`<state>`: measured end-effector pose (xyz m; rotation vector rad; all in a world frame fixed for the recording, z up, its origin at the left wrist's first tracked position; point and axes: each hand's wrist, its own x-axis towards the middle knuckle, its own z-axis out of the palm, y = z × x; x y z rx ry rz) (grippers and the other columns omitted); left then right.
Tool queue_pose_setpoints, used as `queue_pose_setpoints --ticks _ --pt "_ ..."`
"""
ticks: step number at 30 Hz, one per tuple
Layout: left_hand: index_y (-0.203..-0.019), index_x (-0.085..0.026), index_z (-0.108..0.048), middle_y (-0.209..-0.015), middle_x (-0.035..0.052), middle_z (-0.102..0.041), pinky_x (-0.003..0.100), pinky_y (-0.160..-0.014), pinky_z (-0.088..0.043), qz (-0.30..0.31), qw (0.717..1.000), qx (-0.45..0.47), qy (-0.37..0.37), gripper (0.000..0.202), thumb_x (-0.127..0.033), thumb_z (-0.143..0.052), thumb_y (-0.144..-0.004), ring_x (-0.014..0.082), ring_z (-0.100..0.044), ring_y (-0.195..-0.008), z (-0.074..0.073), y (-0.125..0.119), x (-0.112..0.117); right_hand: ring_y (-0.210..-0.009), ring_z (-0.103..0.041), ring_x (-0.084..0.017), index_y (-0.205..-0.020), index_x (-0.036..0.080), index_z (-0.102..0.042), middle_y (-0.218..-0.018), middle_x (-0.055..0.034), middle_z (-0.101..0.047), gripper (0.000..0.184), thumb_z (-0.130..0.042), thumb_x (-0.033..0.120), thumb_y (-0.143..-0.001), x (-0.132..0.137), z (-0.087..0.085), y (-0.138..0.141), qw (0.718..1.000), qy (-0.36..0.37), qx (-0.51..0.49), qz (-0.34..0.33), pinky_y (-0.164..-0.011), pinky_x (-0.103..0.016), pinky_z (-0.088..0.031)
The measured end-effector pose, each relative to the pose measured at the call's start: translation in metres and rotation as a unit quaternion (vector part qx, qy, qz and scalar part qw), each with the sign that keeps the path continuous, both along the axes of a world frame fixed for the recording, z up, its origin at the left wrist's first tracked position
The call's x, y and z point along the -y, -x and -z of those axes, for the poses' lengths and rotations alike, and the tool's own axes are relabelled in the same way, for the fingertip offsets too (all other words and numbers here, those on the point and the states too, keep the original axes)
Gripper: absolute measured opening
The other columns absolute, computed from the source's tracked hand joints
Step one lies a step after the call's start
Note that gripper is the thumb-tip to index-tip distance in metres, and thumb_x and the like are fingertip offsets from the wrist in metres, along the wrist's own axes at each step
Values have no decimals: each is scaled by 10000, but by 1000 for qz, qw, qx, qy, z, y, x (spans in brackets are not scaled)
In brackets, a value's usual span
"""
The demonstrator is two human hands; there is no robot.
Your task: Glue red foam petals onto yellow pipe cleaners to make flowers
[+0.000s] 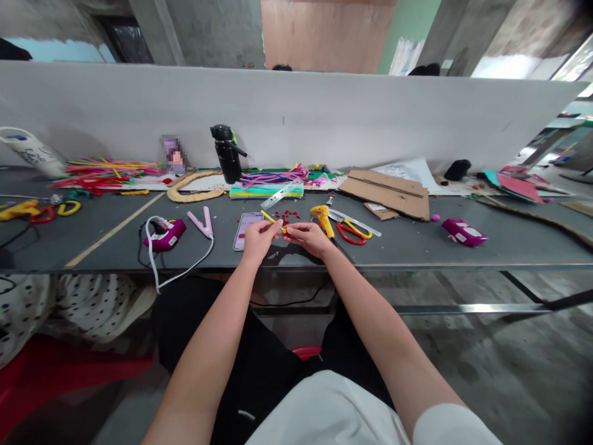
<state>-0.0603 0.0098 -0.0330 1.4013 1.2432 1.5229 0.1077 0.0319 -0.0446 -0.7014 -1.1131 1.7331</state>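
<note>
A yellow pipe cleaner [268, 216] slants up and left out of my left hand [260, 240], whose thumb and fingers pinch it. At its lower end, my right hand [308, 238] is closed with the fingertips on it, almost touching the left ones. A speck of red shows at the right fingertips, too small to make out. Small red pieces [291, 214] lie scattered on the grey table just beyond both hands. Close by my left hand lies a phone [241, 230] with its screen lit. A yellow glue gun [322, 220] is just past my right hand.
Scissors [352, 233] and a clear ruler [280, 194] lie near the hands. Behind stand a black bottle [227, 154], pipe cleaner bundles [266, 190] and cardboard [386, 191]. Leftward are a pink hair straightener [202, 222] and a purple power strip [165, 235]; another purple box [464, 232] is rightward.
</note>
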Motion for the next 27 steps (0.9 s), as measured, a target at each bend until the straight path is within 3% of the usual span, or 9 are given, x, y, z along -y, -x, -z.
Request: queue_pose_setpoints --ticks 20,24,27 --pt "-697 -171 -734 -645 33 -697 257 -574 -471 -4 1000 4 -1 307 -475 -756 -734 137 -579 -555 -4 -2 2 -763 -711 -157 -853 150 -769 -830 -50 -765 388 -924 357 -563 -1 1 0 1000 -7 1 0 -886 -339 -573" --pt "-735 -167 -744 -659 35 -700 255 -573 -464 -19 1000 11 -8 308 -474 -756 -738 131 -573 -548 -6 -1 2 -773 -710 -159 -923 167 -772 -835 -59 -764 433 -879 460 -622 -1 0 1 1000 -11 2 -8 -863 -336 -581" --pt "-746 -166 -745 -660 34 -696 258 -577 -464 -27 999 15 -10 312 -477 -757 -734 131 -576 -547 -6 -1 2 -864 -711 -165 -1017 190 -759 -908 -52 -764 472 -875 443 -636 1 -2 2 1000 -18 -4 -4 -921 -347 -564"
